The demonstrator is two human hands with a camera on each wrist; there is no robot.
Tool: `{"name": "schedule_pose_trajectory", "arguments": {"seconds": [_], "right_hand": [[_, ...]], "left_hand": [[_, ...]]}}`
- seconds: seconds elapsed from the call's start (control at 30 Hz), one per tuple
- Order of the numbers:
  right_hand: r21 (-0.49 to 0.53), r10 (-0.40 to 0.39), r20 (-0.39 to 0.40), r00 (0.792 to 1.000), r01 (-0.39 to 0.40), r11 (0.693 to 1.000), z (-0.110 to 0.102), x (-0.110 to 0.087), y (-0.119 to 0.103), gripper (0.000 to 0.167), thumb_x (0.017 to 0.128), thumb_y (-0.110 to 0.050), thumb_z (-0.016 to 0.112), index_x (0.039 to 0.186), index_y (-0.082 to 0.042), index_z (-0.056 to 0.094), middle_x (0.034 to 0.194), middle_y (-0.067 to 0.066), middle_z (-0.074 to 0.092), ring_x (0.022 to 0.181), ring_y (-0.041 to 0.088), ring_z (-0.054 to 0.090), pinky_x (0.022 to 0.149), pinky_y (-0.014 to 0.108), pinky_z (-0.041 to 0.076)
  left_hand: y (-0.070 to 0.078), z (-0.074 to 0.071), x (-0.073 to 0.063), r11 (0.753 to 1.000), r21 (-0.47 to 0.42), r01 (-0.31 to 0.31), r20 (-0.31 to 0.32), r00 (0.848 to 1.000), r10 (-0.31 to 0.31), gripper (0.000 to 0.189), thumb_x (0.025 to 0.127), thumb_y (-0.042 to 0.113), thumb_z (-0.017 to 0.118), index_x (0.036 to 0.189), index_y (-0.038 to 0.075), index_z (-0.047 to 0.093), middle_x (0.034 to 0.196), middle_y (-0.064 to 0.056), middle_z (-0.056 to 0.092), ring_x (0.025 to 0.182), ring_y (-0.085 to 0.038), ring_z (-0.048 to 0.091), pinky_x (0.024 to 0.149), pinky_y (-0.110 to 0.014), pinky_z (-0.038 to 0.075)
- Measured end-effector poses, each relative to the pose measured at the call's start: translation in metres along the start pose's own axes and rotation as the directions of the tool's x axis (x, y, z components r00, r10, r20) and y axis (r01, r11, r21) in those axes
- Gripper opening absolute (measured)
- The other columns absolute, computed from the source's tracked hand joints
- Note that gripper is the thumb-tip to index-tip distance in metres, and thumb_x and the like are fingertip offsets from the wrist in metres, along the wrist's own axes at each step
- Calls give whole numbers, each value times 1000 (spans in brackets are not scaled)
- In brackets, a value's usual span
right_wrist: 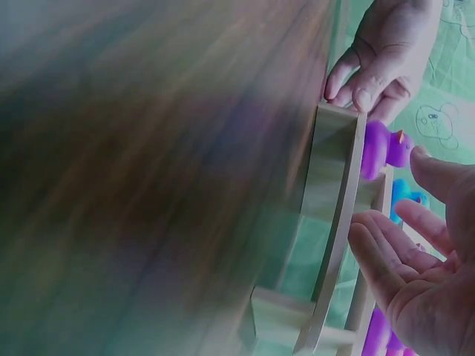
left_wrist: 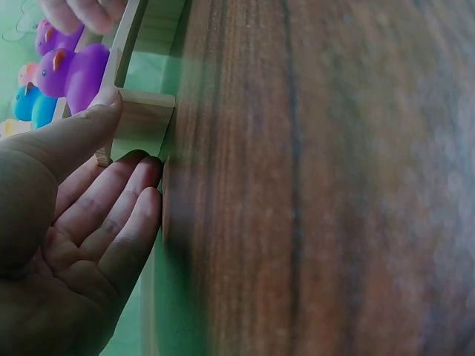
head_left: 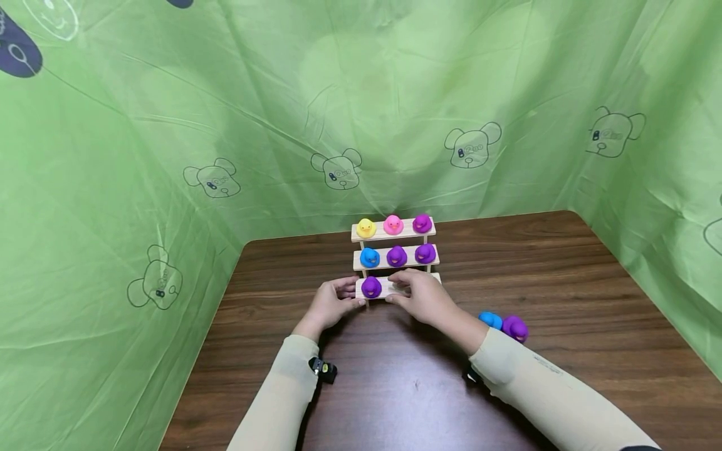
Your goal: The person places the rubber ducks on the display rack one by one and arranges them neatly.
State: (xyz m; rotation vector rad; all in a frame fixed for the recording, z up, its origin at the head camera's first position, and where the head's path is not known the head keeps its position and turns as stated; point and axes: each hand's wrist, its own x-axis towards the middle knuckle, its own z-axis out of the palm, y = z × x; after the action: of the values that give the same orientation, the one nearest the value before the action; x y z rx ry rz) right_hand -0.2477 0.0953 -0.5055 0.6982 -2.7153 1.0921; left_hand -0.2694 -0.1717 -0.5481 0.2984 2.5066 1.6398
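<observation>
A three-tier wooden display stand point(head_left: 396, 258) holds small rubber ducks. At the left end of its bottom tier, my left hand point(head_left: 329, 304) pinches the stand, thumb on the front corner and fingers round the side, as the left wrist view shows. Just beside that thumb sits a purple duck point(head_left: 371, 287). My right hand point(head_left: 420, 294) hovers over the bottom tier to the right of this duck; thumb and fingers point(right_wrist: 382, 248) are apart with nothing between them. The middle tier carries a blue duck point(head_left: 369, 257) and two purple ones; the top has yellow point(head_left: 366, 228), pink point(head_left: 393, 225) and purple ducks.
Near my right forearm, a blue duck point(head_left: 490, 320) and a purple duck point(head_left: 515, 328) lie on the brown wooden table point(head_left: 389, 401). The sleeve partly overlaps them in the head view. Behind the stand and at both sides hangs a green curtain point(head_left: 383, 113) printed with bear faces.
</observation>
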Motion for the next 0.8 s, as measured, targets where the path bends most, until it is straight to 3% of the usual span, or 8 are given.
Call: {"name": "schedule_pose_trajectory", "arguments": {"seconds": [0.4, 0.8], "right_hand": [[7, 21, -62, 998, -21, 1000, -31, -33, 20, 48, 85, -25, 91, 125, -6, 74, 112, 8, 76, 101, 27, 74, 92, 49, 59], [-94, 80, -98, 992, -89, 992, -65, -74, 48, 48, 85, -26, 91, 126, -7, 74, 116, 11, 76, 106, 35, 71, 94, 56, 57]], "left_hand": [[-1, 0, 0, 1000, 14, -4, -2, 1000, 4, 60, 84, 8, 90, 139, 1, 65, 118, -15, 75, 108, -29, 73, 91, -33, 60], [1, -1, 0, 1000, 15, 0, -4, 1000, 0, 60, 84, 8, 90, 138, 1, 66, 116, -13, 76, 105, -25, 74, 90, -31, 61]]}}
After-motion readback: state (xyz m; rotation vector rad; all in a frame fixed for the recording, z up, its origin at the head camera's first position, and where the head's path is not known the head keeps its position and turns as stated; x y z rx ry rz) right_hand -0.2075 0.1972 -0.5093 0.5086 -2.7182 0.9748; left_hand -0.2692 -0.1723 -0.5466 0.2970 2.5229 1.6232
